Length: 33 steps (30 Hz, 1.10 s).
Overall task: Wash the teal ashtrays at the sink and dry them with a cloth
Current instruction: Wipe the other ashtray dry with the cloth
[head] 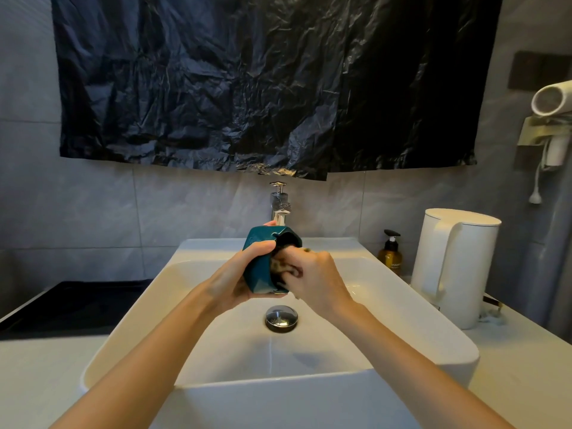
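While the left hand [244, 278] clamps the teal ashtray [263, 264] on edge above the sink [433, 332], between tap and drain, mouth facing right, the right hand [315, 274], fingers curled on a scrub pad [280, 266], works inside it.

Ashtray [259, 267] held above sink [433, 329], between left hand [238, 280] and right hand [315, 277], in front of faucet [279, 202]. Drain plug [281, 317] below it. Right of sink: pump bottle [391, 253], kettle [455, 264] beside it.
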Tool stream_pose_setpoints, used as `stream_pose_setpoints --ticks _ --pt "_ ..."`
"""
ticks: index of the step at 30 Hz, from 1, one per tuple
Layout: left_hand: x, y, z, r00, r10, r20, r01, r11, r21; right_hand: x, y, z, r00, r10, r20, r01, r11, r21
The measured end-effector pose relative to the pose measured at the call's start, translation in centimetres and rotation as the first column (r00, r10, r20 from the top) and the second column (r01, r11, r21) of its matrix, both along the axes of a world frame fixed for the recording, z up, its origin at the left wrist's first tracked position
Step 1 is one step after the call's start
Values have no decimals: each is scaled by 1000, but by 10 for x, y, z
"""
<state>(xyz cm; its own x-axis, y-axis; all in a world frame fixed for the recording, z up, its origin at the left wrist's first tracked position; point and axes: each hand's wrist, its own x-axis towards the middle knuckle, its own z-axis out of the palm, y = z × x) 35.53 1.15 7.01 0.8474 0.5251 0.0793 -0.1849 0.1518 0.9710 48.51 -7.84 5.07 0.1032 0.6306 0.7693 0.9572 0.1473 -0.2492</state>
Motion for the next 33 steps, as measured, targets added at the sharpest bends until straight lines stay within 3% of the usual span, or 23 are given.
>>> stream_pose_setpoints --ticks 4,7,12,16,20,26,30,33 --pt "1 -1 1 1000 7 -3 -7 1000 24 -1 -1 -1 968 164 -187 -179 982 -63" --pt "4 -4 1 1000 16 -19 -16 1000 15 -7 2 -1 948 191 -253 -200 980 -13" --pt "3 -5 -3 999 -5 -34 4 999 -43 -8 9 -1 969 105 -224 -34 954 299" --pt "4 -8 -2 999 -31 -24 30 998 -48 -8 10 -2 973 9 -231 85 916 391" --pt "3 -7 -1 1000 -2 0 2 998 -55 -18 8 3 870 204 -449 -126 972 198" --pt "-1 -2 3 998 18 63 -15 999 -52 -24 0 10 899 284 -334 -293 956 25" --pt "-2 -2 3 996 25 88 -17 996 -87 -25 3 15 932 220 -287 -236 971 -23" --pt "-2 -3 4 998 15 68 -9 996 -93 -23 4 18 987 87 -137 -88 996 2"
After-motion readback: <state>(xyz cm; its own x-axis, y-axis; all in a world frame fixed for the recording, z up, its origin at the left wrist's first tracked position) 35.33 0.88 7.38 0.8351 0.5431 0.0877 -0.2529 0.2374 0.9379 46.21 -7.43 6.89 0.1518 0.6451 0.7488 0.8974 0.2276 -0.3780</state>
